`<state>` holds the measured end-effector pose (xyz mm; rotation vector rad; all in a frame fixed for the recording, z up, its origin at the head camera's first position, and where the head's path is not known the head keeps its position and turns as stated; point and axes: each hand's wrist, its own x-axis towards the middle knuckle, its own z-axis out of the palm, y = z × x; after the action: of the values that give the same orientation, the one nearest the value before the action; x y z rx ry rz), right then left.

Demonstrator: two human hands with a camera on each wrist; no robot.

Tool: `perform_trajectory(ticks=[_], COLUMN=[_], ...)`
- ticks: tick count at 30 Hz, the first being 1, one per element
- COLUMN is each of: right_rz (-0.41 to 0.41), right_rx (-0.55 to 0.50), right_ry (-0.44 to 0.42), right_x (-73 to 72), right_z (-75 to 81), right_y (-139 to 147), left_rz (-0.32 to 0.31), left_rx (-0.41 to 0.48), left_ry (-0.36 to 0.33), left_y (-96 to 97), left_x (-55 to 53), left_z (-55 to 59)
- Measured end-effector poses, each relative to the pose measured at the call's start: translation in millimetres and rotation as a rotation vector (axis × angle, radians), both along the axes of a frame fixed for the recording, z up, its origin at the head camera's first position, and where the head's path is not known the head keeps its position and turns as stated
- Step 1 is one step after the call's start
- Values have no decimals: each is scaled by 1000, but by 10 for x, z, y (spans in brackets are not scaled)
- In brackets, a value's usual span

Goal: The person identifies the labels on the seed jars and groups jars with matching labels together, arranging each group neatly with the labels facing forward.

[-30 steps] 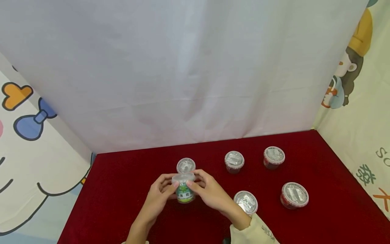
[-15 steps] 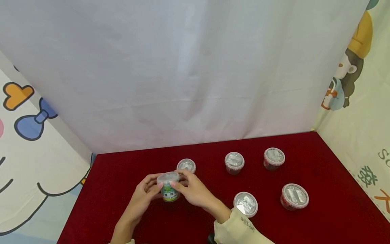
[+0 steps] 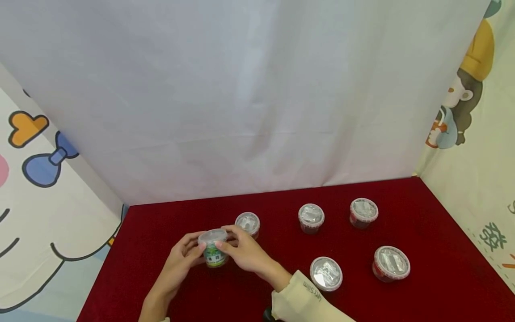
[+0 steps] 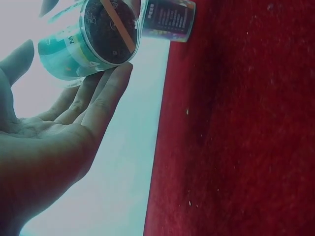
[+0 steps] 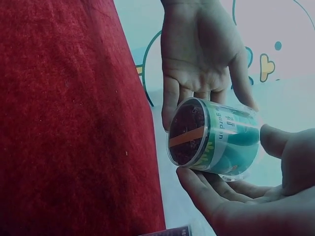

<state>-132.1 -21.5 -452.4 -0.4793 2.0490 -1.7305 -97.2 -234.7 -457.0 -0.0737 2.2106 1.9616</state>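
Observation:
Both hands hold one clear plastic jar (image 3: 214,254) with a green printed label and a translucent lid, lifted above the red cloth. My left hand (image 3: 179,258) grips its left side, thumb at the front and fingers behind. On the other side my right hand (image 3: 246,254) pinches it in the same way. The right wrist view shows the jar (image 5: 231,140) tipped in that view, with dark contents and an orange strip seen through its base. Behind the right fingers, a lidded tub (image 3: 247,222) is partly hidden.
Several similar lidded tubs stand on the red cloth (image 3: 161,219): two at the back right (image 3: 311,217), one at the right (image 3: 391,263), and one by the right sleeve (image 3: 326,273). A white curtain (image 3: 241,112) rises behind, with printed cloth on both sides.
Both hands have moved left with the jar between them, and its lid now sits left of the back tub. The other tubs have stayed in place; the head view has shifted slightly.

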Motion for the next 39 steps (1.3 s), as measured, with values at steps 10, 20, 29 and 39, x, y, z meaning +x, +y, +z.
perform_trajectory(ticks=[10, 20, 29, 39], right_rz=[0, 5, 1, -16], right_rx=[-15, -44, -32, -46], right_ry=[9, 27, 43, 63], right_x=[-58, -119, -179, -255], right_z=[-67, -118, -178, -221], right_y=[-135, -303, -425, -563], left_rz=[-4, 9, 27, 35], left_rx=[-7, -22, -30, -55], left_ry=[5, -1, 1, 12], left_y=[-135, -285, -392, -511], left_x=[-44, -71, -111, -164], left_z=[-41, -67, -94, -113])
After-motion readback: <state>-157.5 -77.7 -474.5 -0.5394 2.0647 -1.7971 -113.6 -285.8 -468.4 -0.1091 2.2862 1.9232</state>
